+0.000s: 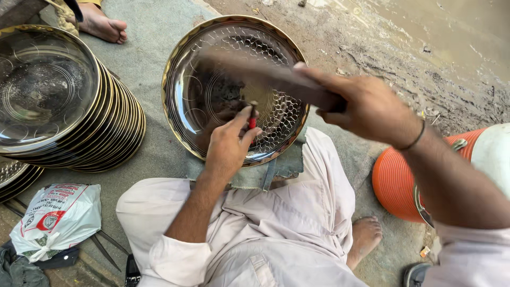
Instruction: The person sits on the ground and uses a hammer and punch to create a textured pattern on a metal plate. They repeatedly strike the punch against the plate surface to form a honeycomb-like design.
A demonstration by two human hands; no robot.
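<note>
A round shiny metal plate (186, 79) with a brass-coloured rim lies on a grey cloth in front of my crossed legs; half of it bears a punched scale pattern. My left hand (229, 142) rests on the plate and pinches a small red-handled punch (253, 118) upright on its surface. My right hand (366, 109) is raised above the plate, gripping a wooden mallet (265, 74) that is blurred by motion.
A tall slanted stack of similar plates (106, 122) lies at the left, a second stack (13, 178) below it. A white plastic bag (58, 218) and thin metal tools (106, 247) lie at lower left. An orange ribbed container (396, 183) stands at right. Someone's bare foot (103, 24) shows at top left.
</note>
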